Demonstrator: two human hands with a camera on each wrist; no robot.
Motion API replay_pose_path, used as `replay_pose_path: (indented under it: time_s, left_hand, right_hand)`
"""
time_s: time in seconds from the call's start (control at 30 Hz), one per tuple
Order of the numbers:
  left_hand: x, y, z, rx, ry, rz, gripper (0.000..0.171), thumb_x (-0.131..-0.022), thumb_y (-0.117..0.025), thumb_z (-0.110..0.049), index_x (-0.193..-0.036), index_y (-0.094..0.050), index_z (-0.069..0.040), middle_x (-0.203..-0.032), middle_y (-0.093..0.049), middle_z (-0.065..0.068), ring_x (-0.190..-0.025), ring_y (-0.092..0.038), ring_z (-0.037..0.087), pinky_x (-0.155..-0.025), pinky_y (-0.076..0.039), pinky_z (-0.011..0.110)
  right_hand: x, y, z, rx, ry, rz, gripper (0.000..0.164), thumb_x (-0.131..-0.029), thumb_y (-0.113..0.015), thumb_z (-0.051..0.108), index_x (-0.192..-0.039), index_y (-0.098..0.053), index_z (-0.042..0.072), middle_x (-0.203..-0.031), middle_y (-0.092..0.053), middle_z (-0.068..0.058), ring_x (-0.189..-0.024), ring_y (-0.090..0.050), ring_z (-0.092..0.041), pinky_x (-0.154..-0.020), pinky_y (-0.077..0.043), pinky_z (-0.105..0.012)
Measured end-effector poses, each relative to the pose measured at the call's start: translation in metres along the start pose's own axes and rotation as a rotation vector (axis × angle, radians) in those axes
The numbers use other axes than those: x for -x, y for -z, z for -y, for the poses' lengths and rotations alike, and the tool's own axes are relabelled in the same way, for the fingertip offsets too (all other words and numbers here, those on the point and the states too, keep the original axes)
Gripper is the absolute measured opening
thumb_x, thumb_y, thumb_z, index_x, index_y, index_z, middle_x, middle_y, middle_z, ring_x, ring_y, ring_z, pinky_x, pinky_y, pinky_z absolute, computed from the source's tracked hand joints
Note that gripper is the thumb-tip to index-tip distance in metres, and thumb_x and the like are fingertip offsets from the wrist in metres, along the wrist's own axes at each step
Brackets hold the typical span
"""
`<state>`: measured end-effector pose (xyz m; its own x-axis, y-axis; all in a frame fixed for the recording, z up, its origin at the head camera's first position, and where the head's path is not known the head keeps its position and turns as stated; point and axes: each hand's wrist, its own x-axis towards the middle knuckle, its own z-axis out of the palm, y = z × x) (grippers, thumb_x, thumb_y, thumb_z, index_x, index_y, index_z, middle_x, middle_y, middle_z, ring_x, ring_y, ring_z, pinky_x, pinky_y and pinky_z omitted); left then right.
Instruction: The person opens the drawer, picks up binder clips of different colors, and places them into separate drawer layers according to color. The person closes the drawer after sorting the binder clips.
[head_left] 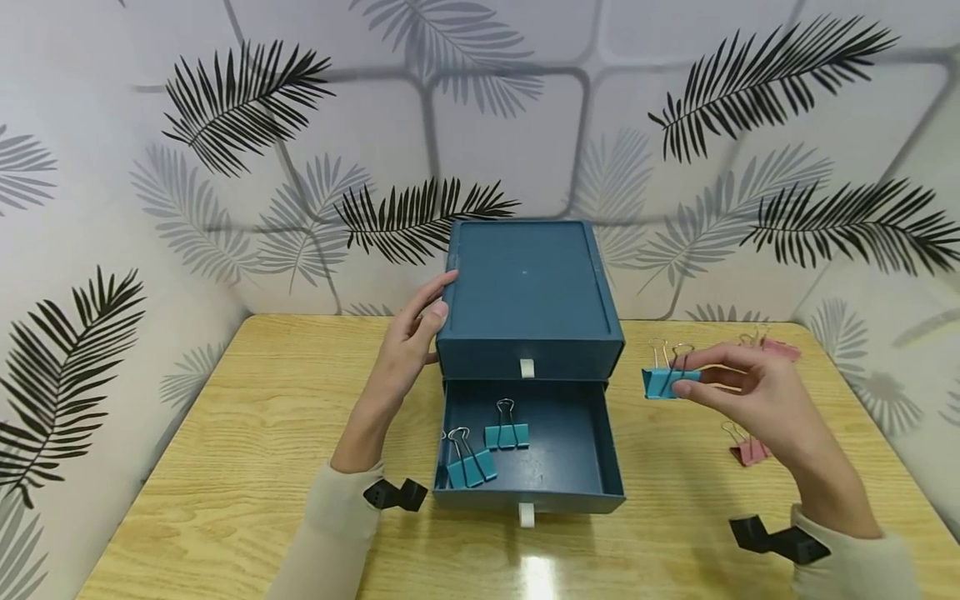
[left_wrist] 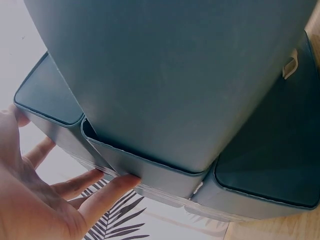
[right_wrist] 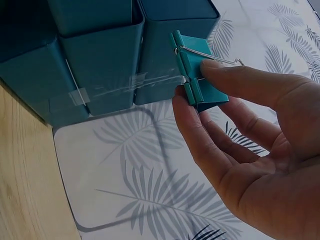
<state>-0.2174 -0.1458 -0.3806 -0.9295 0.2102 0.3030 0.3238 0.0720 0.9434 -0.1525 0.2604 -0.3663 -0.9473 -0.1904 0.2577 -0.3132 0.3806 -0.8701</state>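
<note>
My right hand (head_left: 765, 396) pinches a blue binder clip (head_left: 660, 383) between thumb and fingers, above the table to the right of a dark blue drawer unit (head_left: 528, 287). Its wire handles point up in the head view. My left hand (head_left: 401, 354) rests against the unit's left side, fingers extended along it, as the left wrist view also shows. The unit's lower drawer (head_left: 573, 467) is pulled out. Inside it lie a blue binder clip (head_left: 507, 436) near the middle and another binder clip (head_left: 472, 469) at the front left. A wire loop shows by the drawer's left wall.
On the wooden table (head_left: 300, 417), a pink binder clip (head_left: 750, 452) lies below my right hand and another pink clip (head_left: 782, 348) behind it, partly hidden. The upper drawer with its white tab (head_left: 527, 367) is closed. A leaf-patterned wall (head_left: 510, 125) stands behind.
</note>
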Motion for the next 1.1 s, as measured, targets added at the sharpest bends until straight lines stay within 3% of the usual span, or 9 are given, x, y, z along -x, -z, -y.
replay_pose_path:
  time_s: [0.2, 0.5, 0.73, 1.1]
  left_hand:
    - [0.001, 0.001, 0.001, 0.0, 0.003, 0.002, 0.048, -0.108, -0.045, -0.039, -0.156, -0.045, -0.033, -0.164, -0.031, -0.001, -0.144, -0.04, 0.029, -0.095, -0.048, 0.067]
    - [-0.002, 0.002, 0.0, -0.012, -0.002, -0.001, 0.047, -0.109, -0.045, -0.038, -0.156, -0.045, -0.033, -0.164, -0.031, -0.002, -0.145, -0.038, 0.028, -0.095, -0.048, 0.068]
    - [-0.003, 0.0, 0.0, -0.01, -0.02, -0.005, 0.048, -0.11, -0.045, -0.033, -0.157, -0.045, -0.027, -0.164, -0.031, 0.003, -0.144, -0.04, 0.034, -0.094, -0.046, 0.072]
    - [-0.002, 0.0, -0.001, -0.006, -0.013, -0.002, 0.048, -0.109, -0.045, -0.036, -0.156, -0.045, -0.03, -0.163, -0.032, 0.001, -0.141, -0.044, 0.031, -0.094, -0.048, 0.068]
  right_hand:
    - [-0.001, -0.01, 0.005, -0.03, 0.028, 0.048, 0.021, -0.088, -0.076, -0.006, -0.108, -0.074, 0.0, -0.111, -0.075, -0.002, -0.094, -0.073, -0.011, -0.078, -0.059, -0.025]
    - [0.002, -0.021, 0.012, -0.054, -0.011, 0.058, 0.018, -0.09, -0.076, 0.0, -0.108, -0.073, 0.003, -0.113, -0.074, -0.001, -0.095, -0.073, -0.012, -0.08, -0.059, -0.026]
    - [0.008, -0.034, 0.016, -0.112, 0.071, 0.066, 0.02, -0.085, -0.076, -0.012, -0.103, -0.07, -0.005, -0.108, -0.072, -0.008, -0.097, -0.073, -0.016, -0.079, -0.06, -0.029]
    - [0.022, -0.051, 0.021, -0.046, 0.087, 0.113, 0.021, -0.084, -0.079, -0.008, -0.101, -0.074, 0.003, -0.107, -0.073, -0.01, -0.091, -0.074, -0.016, -0.078, -0.06, -0.03]
